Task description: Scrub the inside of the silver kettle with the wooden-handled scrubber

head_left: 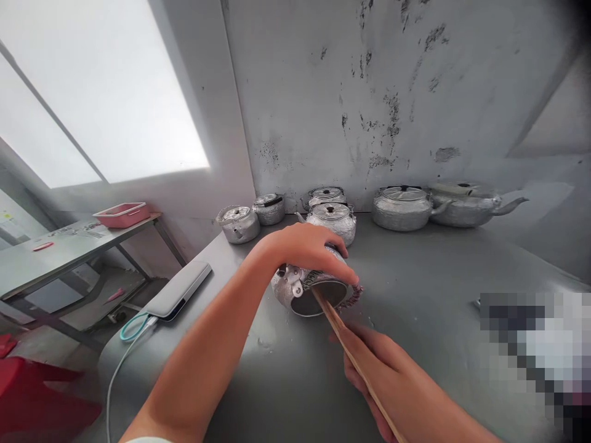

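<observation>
A small aluminium kettle body lies on its side on the grey metal table, its open mouth turned toward me. My left hand curls over the top of it and holds it down. My right hand grips a long wooden stick whose far end reaches into the kettle's mouth. A dark bristly piece shows at the kettle's rim beside the stick's tip.
Several finished aluminium kettles stand along the back wall, the nearest just behind my left hand. A power bank with a teal cable lies at the table's left edge. A second table with a pink tray stands left. A blurred patch sits right.
</observation>
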Motion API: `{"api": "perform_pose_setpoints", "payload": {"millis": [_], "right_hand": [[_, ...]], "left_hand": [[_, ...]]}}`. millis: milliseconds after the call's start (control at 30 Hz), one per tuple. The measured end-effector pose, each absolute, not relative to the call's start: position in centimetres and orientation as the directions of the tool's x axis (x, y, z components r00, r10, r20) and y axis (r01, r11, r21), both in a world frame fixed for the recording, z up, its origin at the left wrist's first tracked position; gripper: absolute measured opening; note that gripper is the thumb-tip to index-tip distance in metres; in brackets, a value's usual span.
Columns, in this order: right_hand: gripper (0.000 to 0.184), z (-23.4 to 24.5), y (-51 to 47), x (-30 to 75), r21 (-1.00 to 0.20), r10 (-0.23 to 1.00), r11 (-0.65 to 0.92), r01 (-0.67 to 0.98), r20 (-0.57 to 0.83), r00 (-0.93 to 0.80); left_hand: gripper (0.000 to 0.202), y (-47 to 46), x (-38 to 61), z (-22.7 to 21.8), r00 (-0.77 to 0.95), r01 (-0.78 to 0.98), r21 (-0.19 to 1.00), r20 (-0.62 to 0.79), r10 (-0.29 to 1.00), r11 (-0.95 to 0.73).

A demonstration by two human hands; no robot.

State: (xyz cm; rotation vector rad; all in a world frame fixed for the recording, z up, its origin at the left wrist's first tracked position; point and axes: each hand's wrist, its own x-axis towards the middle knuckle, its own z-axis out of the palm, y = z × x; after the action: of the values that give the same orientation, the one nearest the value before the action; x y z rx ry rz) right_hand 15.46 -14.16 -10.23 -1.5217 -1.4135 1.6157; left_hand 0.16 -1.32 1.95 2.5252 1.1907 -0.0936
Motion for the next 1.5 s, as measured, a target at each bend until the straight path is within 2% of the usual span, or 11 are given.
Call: {"api": "perform_pose_setpoints", "payload": {"millis": [367, 500, 633, 733, 833, 1000, 1067, 1167, 1367, 1500], "right_hand": [[0.046, -9.5, -14.5, 15.7, -0.831, 0.824, -0.412, 0.374, -0.515, -0.236], [0.050, -10.1, -14.7, 16.4, -0.831, 0.842, -0.398, 0.389, -0.500, -0.205], [0.041, -11.1, -14.9, 16.9, -0.801, 0.828, -0.415, 0.432, -0.529, -0.186], [0.034, -11.4, -15.0, 16.7, -0.805, 0.843, -0.377, 0.458, -0.504, -0.191], [0.036, -10.9, -14.9, 16.1, -0.785, 0.847, -0.325, 0.527, -0.490, -0.207], [0.021, -9.5, -14.9, 15.5, -0.805, 0.887, -0.197, 0.559, -0.389, -0.249], [0.025, -9.2, -15.0, 15.6, -0.801, 0.881, -0.217, 0.558, -0.407, -0.241], [0.033, -8.9, -15.1, 15.8, -0.781, 0.875, -0.269, 0.563, -0.443, -0.196], [0.014, -8.2, -14.6, 16.2, -0.778, 0.914, -0.127, 0.615, -0.333, -0.233], [0.016, -7.7, -14.5, 16.4, -0.778, 0.930, -0.084, 0.623, -0.286, -0.232]], "left_hand": [[0.072, -1.5, -0.2, 1.9, 0.703, 0.710, 0.267, -0.209, 0.680, -0.652], [0.072, -1.6, -0.2, 1.8, 0.713, 0.700, 0.257, -0.193, 0.674, -0.666], [0.079, -1.8, 0.0, 1.7, 0.727, 0.686, 0.257, -0.184, 0.662, -0.681], [0.078, -1.9, 0.1, 1.6, 0.727, 0.684, 0.260, -0.171, 0.665, -0.681], [0.075, -2.1, 0.4, 1.3, 0.712, 0.699, 0.243, -0.147, 0.686, -0.673], [0.060, -3.0, 1.2, 1.0, 0.702, 0.710, 0.161, -0.096, 0.705, -0.685], [0.057, -3.4, 1.6, 1.0, 0.711, 0.702, 0.131, -0.077, 0.699, -0.700], [0.059, -3.9, 1.9, 0.9, 0.709, 0.705, 0.104, -0.074, 0.702, -0.701], [0.063, -4.4, 2.2, 0.9, 0.711, 0.703, 0.082, -0.070, 0.700, -0.706], [0.063, -4.4, 2.2, 1.0, 0.711, 0.703, 0.079, -0.074, 0.699, -0.707]]}}
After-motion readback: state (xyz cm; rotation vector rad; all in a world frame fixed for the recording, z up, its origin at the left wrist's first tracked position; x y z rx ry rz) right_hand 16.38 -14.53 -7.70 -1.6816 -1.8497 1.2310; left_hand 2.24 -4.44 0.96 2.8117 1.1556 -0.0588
